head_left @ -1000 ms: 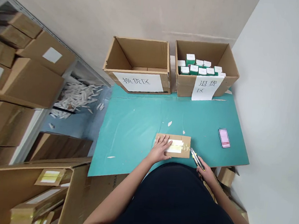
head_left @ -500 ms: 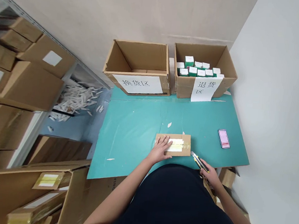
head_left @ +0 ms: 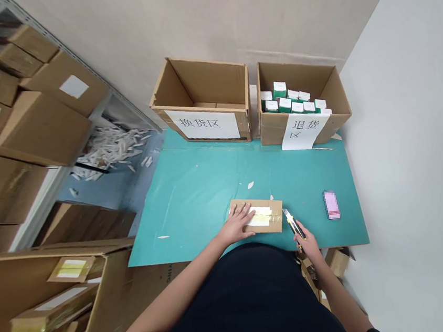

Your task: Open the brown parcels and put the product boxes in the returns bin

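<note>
A small flat cardboard box (head_left: 276,226) lies near the front edge of the green table, with a white label and yellowish tape across its top. My left hand (head_left: 236,224) rests flat on the box's left part, fingers spread. In my right hand (head_left: 307,243) is a box cutter (head_left: 293,225) with a black and yellow handle, fingers wrapped round it. Its blade is out, and the tip is by the box's right end; whether it touches the cardboard I cannot tell.
At the back of the green table (head_left: 200,174) stand two open cartons with paper signs: a left carton (head_left: 249,129) and a right carton (head_left: 272,132) holding several green-and-white boxes. A pixelated pink item (head_left: 332,205) lies right. A large carton (head_left: 114,281) with parcels is at lower left, beside stacked boxes (head_left: 47,126).
My right hand has moved the box cutter up and slightly left, so its blade is higher along the box's right end. My left hand and the box have stayed in place.
</note>
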Motion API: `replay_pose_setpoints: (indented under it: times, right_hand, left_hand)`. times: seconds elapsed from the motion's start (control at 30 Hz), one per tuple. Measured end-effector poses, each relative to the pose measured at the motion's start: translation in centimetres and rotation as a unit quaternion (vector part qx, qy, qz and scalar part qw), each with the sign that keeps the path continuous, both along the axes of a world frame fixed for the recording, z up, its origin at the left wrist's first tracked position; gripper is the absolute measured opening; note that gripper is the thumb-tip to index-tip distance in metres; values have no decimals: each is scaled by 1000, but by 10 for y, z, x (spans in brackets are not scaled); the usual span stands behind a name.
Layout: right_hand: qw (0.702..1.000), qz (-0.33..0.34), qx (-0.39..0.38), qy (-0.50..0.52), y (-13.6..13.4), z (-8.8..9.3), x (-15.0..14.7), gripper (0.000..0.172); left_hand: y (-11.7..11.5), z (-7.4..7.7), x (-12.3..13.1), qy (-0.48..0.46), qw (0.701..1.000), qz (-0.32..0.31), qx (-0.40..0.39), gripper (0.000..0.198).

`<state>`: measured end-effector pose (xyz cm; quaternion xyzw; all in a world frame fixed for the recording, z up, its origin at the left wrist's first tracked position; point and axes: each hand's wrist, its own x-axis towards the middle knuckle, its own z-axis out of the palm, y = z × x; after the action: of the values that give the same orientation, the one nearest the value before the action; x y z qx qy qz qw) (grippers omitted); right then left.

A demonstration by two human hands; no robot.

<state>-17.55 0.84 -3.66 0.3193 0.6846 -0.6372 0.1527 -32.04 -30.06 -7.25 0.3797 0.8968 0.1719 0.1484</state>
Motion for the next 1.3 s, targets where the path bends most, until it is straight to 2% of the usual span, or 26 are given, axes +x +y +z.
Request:
replay_pose_setpoints:
  times: [0.27, 0.57, 0.67, 0.83, 0.97, 1.03, 1.13, 1.3]
  right_hand:
    - [1000, -3, -15, 6, -4, -8, 1, 79]
    - [996, 90, -24, -14, 1, -10, 25, 78]
    - [995, 94, -15, -21, -2, -9, 31, 76]
    - [999, 31, -12, -12, -1, -1, 35, 78]
    - [995, -93, -31, 4, 2, 1, 39, 82]
    - [985, -159, -71, 11, -4, -2, 36, 78]
    - [964, -221, -147, 7, -23, -7, 21, 59]
    - [943, -232, -239, 18, -52, -14, -13, 54]
  left_hand:
    - [1, 1, 2, 3, 1000, 4, 5, 87]
    - [4, 0, 4, 6, 1000, 22, 0, 84]
    - [5, 1, 3, 6, 1000, 23, 2, 85]
    - [5, 2, 3, 16, 1000, 19, -4, 86]
    - [6, 3, 4, 22, 999, 22, -7, 89]
    - [8, 5, 1, 22, 999, 23, -9, 88]
    - [12, 12, -13, 19, 999, 37, -28, 83]
    - [20, 32, -48, -28, 992, 89, -85, 72]
